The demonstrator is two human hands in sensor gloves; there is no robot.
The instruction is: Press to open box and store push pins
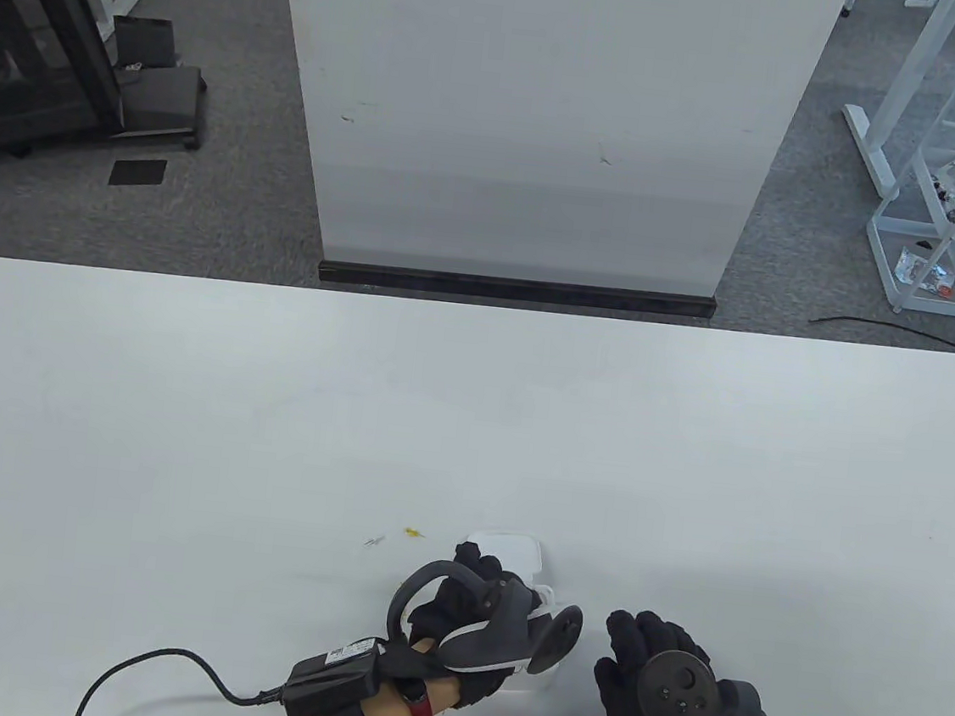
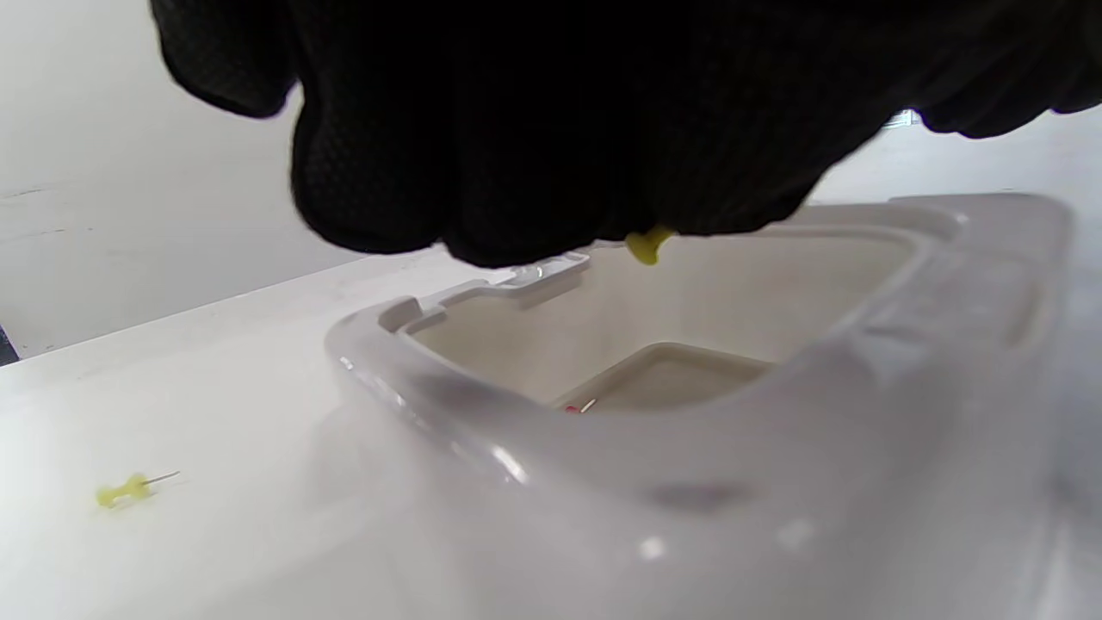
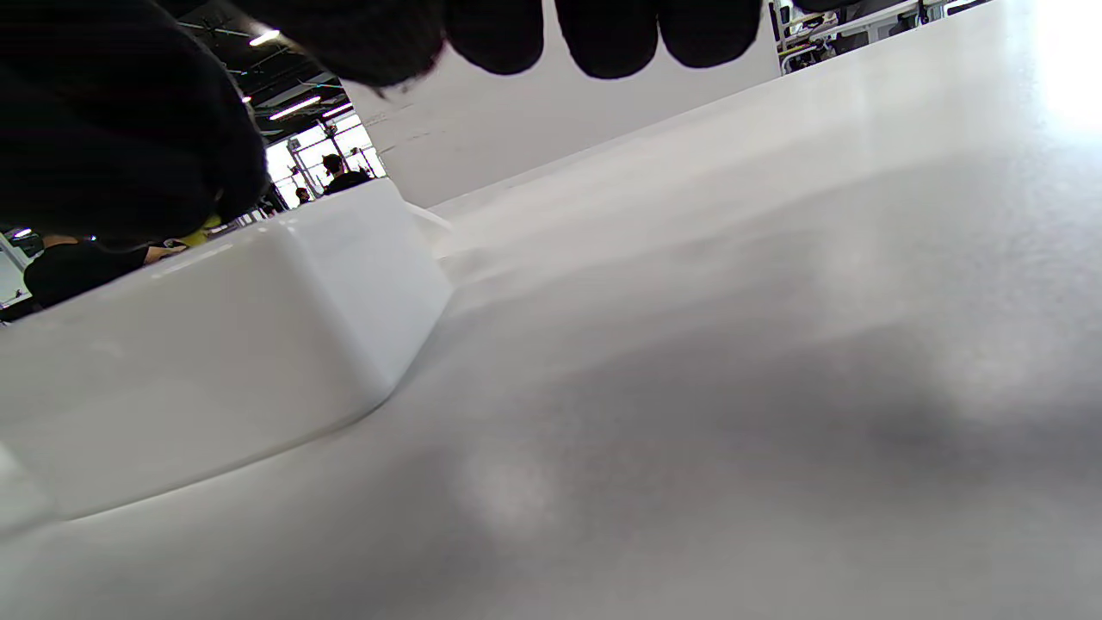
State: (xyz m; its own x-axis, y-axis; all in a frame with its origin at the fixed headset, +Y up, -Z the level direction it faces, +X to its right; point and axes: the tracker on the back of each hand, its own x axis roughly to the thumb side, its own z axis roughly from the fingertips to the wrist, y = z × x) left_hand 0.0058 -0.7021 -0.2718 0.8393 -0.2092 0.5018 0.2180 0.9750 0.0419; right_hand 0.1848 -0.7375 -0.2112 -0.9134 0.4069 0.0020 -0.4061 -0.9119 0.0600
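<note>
Bright even overhead light, soft shadows, glare top right of right wrist view, blurred wrist foregrounds

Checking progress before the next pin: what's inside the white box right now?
Inside the white box one red-tipped pin lies on the floor. The box's near wall hides the rest; the left hand holds a yellow pin above.

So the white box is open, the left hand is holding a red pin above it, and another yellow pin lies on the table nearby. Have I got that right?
Nearly. The pin pinched by the left hand is yellow, not red, as the left wrist view shows. The rest stands: the white box is open, and another yellow pin lies on the table beside it.
</note>
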